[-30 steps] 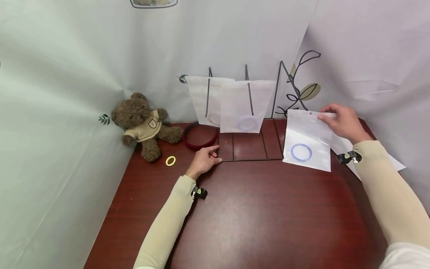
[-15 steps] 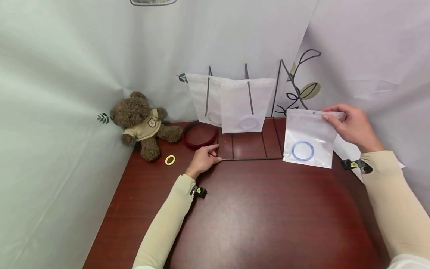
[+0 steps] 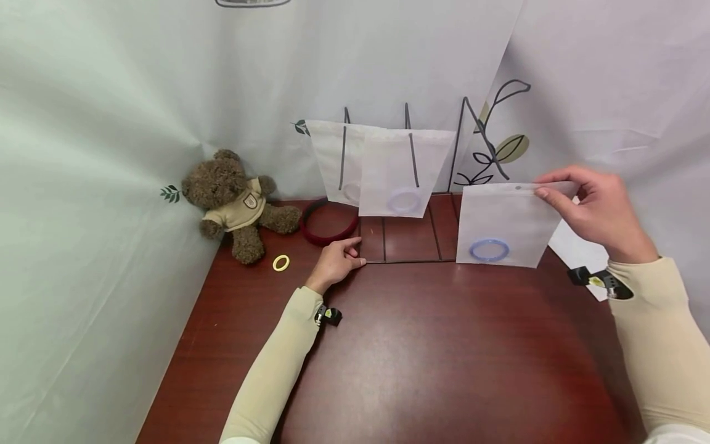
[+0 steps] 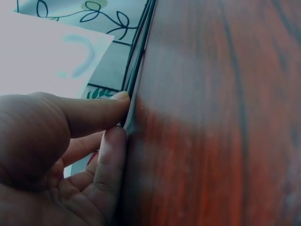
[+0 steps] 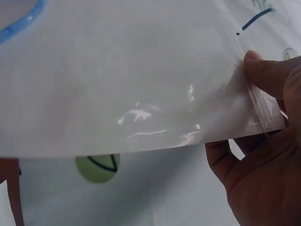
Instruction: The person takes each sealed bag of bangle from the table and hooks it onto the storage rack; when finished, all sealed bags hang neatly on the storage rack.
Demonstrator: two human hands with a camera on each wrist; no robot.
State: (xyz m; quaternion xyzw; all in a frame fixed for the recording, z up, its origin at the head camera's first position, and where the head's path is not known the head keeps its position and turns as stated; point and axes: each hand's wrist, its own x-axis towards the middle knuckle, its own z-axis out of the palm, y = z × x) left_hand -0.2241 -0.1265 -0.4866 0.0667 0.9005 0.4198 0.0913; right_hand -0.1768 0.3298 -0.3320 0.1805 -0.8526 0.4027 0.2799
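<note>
The right hand [image 3: 601, 206] is the nearer one to what matters here: its fingers pinch a translucent zip bag [image 3: 505, 216] by the upper right corner, so the bag reaches leftward from the fingers, near the right end of the wire rack [image 3: 413, 262]. Its hang hole [image 3: 518, 187] lies just left of the fingertips. In the head view the tip of the bare right hook [image 3: 486, 135] ends just above and left of that hole; how far apart they are in depth I cannot tell. The bag's top edge runs roughly left to right; its tilt hides which side is longer.

The left hand [image 3: 334, 264] grips the rack's front left corner between thumb and forefinger, towards the far edge of the worktop [image 3: 444, 345].

Counted: one rack with three hooks, two of them carrying a bag each, the left hung bag [image 3: 330, 157] partly behind the middle hung bag [image 3: 388, 166]. That makes three bags, each showing a ring inside; the blue ring [image 3: 490, 259] in the pinched one is the clearest. Loose at the worktop's far left corner are one teddy bear [image 3: 233, 197], one yellow ring [image 3: 275, 266] and one dark red headband [image 3: 327, 241], the headband just beside the rack. White flat material [image 3: 577, 243] lies by the right edge; how many pieces, I cannot tell.
</note>
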